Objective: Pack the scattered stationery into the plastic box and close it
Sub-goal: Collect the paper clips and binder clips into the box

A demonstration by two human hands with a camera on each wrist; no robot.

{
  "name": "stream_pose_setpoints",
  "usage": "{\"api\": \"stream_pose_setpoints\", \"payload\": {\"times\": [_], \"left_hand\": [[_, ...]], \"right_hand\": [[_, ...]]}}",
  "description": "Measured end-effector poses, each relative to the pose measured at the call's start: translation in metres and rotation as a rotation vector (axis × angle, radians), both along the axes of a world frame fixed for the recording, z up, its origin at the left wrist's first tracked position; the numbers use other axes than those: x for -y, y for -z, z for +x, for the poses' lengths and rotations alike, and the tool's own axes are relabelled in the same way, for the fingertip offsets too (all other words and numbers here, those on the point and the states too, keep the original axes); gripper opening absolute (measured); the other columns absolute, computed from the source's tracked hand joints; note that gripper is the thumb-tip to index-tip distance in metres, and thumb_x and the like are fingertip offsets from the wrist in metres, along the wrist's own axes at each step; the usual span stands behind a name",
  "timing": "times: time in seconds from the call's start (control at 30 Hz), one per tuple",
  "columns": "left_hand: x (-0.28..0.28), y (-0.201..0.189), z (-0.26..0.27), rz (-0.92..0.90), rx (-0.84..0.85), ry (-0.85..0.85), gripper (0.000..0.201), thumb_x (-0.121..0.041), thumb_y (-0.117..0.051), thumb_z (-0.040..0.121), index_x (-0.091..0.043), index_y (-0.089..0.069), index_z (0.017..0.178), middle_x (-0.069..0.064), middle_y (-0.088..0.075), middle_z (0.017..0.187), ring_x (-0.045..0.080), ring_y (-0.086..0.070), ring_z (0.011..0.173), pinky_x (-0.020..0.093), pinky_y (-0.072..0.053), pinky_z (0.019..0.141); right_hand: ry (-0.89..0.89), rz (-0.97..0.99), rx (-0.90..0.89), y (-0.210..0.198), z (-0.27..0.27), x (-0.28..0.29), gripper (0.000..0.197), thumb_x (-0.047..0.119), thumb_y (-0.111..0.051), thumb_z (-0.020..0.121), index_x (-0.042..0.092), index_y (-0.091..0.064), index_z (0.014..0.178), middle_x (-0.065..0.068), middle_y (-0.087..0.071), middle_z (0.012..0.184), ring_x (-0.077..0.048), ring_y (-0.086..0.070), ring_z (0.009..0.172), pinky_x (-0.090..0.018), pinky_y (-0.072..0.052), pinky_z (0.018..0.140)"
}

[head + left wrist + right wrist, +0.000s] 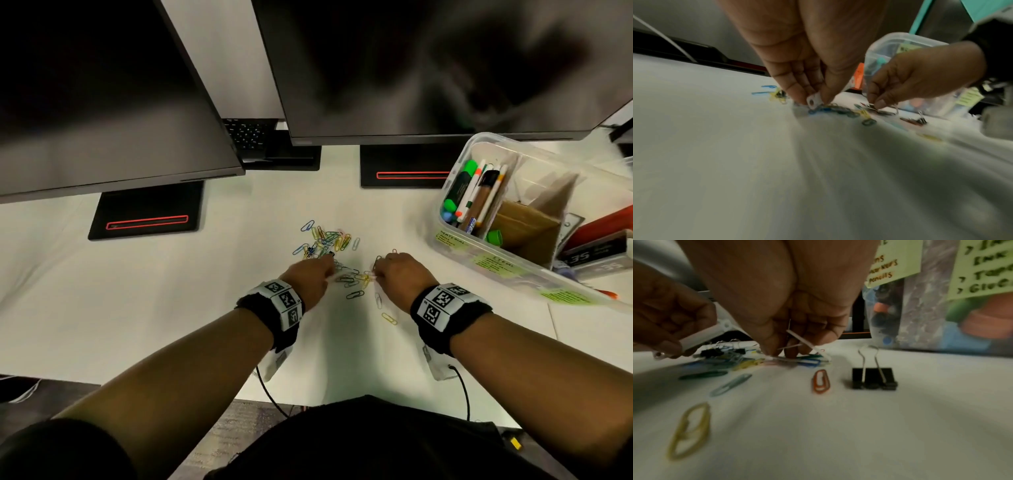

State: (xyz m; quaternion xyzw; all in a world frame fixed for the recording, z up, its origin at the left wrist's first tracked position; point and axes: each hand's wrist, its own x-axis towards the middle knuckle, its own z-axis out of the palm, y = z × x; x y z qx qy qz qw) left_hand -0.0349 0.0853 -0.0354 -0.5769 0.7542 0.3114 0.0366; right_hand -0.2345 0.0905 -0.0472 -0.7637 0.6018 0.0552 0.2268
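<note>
Coloured paper clips (329, 240) lie scattered on the white table (171, 291), with more between my hands. My left hand (329, 271) pinches a small white plastic piece (813, 101) with a hole in it, just above the clips. My right hand (378, 270) pinches a pale paper clip (807, 344) at the table surface, fingertips down among blue and green clips. A black binder clip (873, 378) and an orange paper clip (821, 381) lie just right of that hand. The clear plastic box (445, 192) stands open at the right, holding markers and pens (476, 192).
Two dark monitors (102, 102) (411, 68) on black stands (147, 212) overhang the back of the table. A red item and a dark packet (599, 255) lie in the box's right end. Green labels (982, 267) stick to its front wall. Loose clips (388, 318) trail toward me.
</note>
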Motion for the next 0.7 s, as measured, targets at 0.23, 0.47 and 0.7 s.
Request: {"api": "stream_pose_setpoints", "payload": {"times": [0.23, 0.47, 0.7], "left_hand": [[0.037, -0.011, 0.019, -0.154, -0.048, -0.286, 0.027, 0.001, -0.04, 0.088, -0.002, -0.057, 0.108, 0.018, -0.052, 0.111, 0.033, -0.055, 0.097, 0.025, -0.035, 0.074], [0.048, -0.004, 0.008, -0.023, 0.081, -0.218, 0.033, -0.022, -0.049, 0.09, -0.009, -0.054, 0.12, 0.014, -0.052, 0.124, 0.03, -0.055, 0.107, 0.032, -0.045, 0.083], [0.05, 0.005, -0.008, 0.043, 0.272, -0.061, 0.048, -0.029, -0.052, 0.091, -0.014, -0.042, 0.135, 0.013, -0.039, 0.14, 0.031, -0.044, 0.127, 0.038, -0.04, 0.105]], "right_hand": [[0.3, -0.109, 0.228, -0.021, -0.003, 0.007, 0.019, 0.015, -0.048, 0.093, 0.001, -0.057, 0.103, -0.022, -0.067, 0.091, -0.038, -0.061, 0.085, -0.032, -0.041, 0.066], [0.392, -0.037, 0.316, -0.016, -0.01, 0.002, 0.025, 0.002, -0.043, 0.092, 0.006, -0.054, 0.114, -0.018, -0.059, 0.112, -0.031, -0.058, 0.088, -0.026, -0.04, 0.071], [0.555, 0.105, 0.11, -0.002, -0.025, 0.003, 0.045, -0.003, -0.044, 0.086, 0.0, -0.042, 0.131, -0.022, -0.041, 0.137, -0.033, -0.045, 0.124, -0.034, -0.04, 0.103]]}}
